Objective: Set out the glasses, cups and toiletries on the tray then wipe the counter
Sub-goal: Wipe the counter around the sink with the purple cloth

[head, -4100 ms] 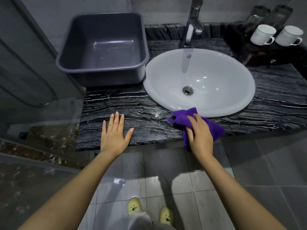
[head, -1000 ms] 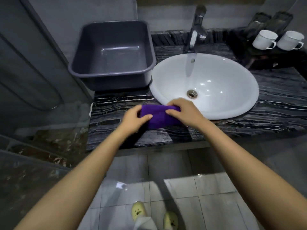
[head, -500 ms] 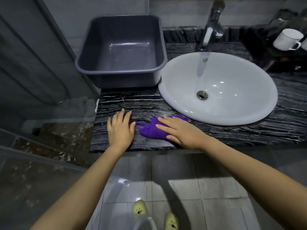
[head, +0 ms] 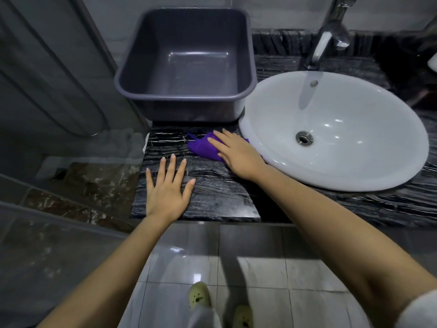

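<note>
Black white-veined stone tabletop (head: 220, 197) carries everything in view. Near its front left corner the left hand (head: 165, 192) lies flat (palm down), fingers straight and spread, holding nothing. Behind it stands a grey square plastic tub (head: 186, 97), close against the basin. Just right of the left hand, a crumpled purple cloth (head: 201, 147) lies on the tabletop under the right hand (head: 236, 155), whose straight fingers press it down beside the round white ceramic basin (head: 354, 162). A chrome tap (head: 328, 36) rises behind the basin.
</note>
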